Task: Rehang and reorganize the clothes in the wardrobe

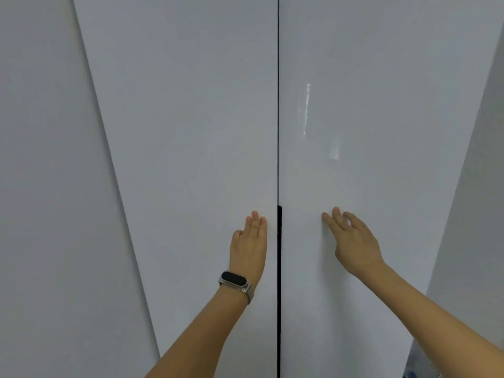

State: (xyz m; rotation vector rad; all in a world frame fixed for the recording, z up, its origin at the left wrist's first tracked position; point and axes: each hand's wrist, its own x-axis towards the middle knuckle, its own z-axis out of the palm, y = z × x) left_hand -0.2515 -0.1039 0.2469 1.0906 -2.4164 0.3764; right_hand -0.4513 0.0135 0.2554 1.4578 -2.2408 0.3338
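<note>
Two glossy white wardrobe doors fill the view, both closed. The left door (191, 132) and the right door (368, 118) meet at a thin dark seam, which widens into a black handle strip (279, 268) lower down. My left hand (249, 246), with a dark smart band on its wrist, lies flat with straight fingers on the left door just beside the strip. My right hand (351, 238) reaches to the right door with fingers extended, fingertips touching or nearly touching the panel. No clothes are visible; the wardrobe's inside is hidden.
A plain white wall or side panel (49, 186) runs along the left. Another white wall (480, 186) stands at the right edge. A small patch of blue-patterned material (420, 366) shows at the bottom right.
</note>
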